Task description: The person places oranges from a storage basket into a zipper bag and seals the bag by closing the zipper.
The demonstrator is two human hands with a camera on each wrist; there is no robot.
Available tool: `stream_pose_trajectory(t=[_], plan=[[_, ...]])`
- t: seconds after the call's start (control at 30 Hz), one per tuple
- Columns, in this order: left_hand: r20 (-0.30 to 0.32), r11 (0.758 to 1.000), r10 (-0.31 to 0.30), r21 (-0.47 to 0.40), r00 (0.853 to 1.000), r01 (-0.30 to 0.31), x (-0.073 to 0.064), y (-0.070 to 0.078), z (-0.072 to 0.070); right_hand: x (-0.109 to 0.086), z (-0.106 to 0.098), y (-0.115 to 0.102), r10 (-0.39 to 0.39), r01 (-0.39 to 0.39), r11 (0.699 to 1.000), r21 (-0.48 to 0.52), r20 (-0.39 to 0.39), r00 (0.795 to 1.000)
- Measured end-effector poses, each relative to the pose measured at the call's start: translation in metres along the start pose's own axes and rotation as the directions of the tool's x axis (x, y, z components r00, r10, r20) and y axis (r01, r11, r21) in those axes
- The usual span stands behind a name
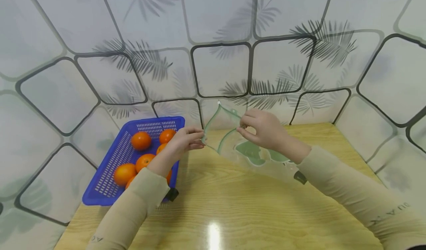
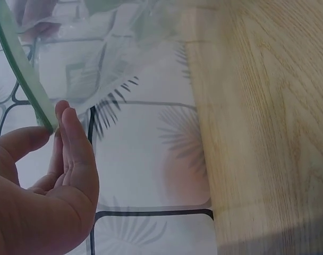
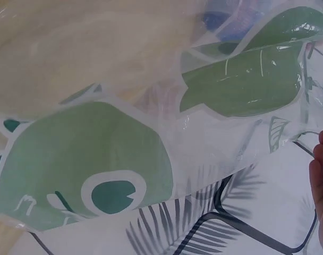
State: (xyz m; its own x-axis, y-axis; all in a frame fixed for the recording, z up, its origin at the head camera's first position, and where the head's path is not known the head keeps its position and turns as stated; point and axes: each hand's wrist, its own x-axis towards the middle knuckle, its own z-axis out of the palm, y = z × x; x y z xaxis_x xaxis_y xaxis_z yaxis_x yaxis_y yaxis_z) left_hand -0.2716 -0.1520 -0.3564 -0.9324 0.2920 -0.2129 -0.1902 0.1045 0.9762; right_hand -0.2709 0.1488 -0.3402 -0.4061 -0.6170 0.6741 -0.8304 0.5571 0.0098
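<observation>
A clear plastic zip bag [image 1: 250,152] with green cartoon prints and a green-edged mouth is held up over the table, its mouth spread and facing left. My left hand [image 1: 186,141] pinches the left edge of the mouth between thumb and fingertips; the left wrist view shows the thumb at the green strip [image 2: 24,74]. With bent fingers, my right hand [image 1: 263,128] grips the mouth's other side. In the right wrist view, the printed bag [image 3: 98,149] fills much of the frame, and only part of the right hand's fingers [image 3: 322,164] shows.
A blue plastic basket [image 1: 90,197] holding several oranges [image 1: 141,141] stands on the left of the wooden table [image 1: 213,205], partly behind the left forearm. A patterned cloth [image 1: 219,68] with leaf prints rises behind the table and along both sides.
</observation>
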Motion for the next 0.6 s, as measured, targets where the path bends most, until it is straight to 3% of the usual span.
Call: stream_pose_trajectory(t=[0.2, 0.6], plan=[[0.008, 1.0, -0.011, 0.014, 1.0, 0.011, 0.0002, 0.0014, -0.0004, 0.0021, 0.0009, 0.0006, -0.098, 0.094, 0.993, -0.065, -0.074, 0.992], [0.025, 0.998, -0.059, 0.026, 0.998, 0.058, 0.0009, 0.0034, 0.002, 0.0039, 0.0035, 0.0005, -0.119, 0.119, 0.993, -0.016, -0.072, 0.99]])
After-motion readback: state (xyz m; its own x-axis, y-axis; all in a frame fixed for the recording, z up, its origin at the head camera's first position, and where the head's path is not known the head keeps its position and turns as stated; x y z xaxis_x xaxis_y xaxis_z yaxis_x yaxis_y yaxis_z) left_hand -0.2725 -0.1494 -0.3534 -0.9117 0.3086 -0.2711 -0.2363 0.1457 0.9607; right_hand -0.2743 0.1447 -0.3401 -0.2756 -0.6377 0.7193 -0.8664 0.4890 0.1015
